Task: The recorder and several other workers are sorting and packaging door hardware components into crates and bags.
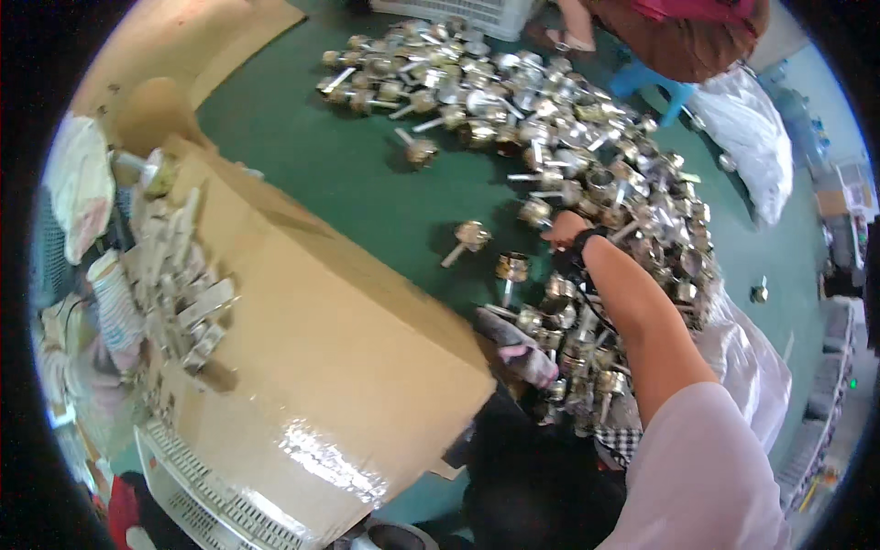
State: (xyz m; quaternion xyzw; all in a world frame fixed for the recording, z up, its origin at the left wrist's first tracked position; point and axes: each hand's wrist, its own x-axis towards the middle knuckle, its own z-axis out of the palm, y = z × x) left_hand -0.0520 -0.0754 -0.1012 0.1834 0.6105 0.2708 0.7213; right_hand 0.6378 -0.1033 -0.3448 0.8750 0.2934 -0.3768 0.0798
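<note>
My right hand [568, 229] reaches down into a wide heap of shiny metal cups with straight handles [568, 119]. Its fingers are curled in and meet the side of one metal cup [535, 213] at the heap's left edge; slight blur hides the exact grip. A dark band circles the wrist. Left of the hand, a few cups lie apart from the heap: one cup [472, 236] on its side, another cup [512, 267] with its rim up, and a third cup [421, 152] farther off. My left hand is out of sight.
A large cardboard box [339, 312] fills the left, with pale metal strips [206, 302] beside it. Another person's hand [576, 32] shows at the far side, near a blue stool [651, 84] and a white crate [500, 16]. White sacks [747, 137] lie right on the green floor [293, 156].
</note>
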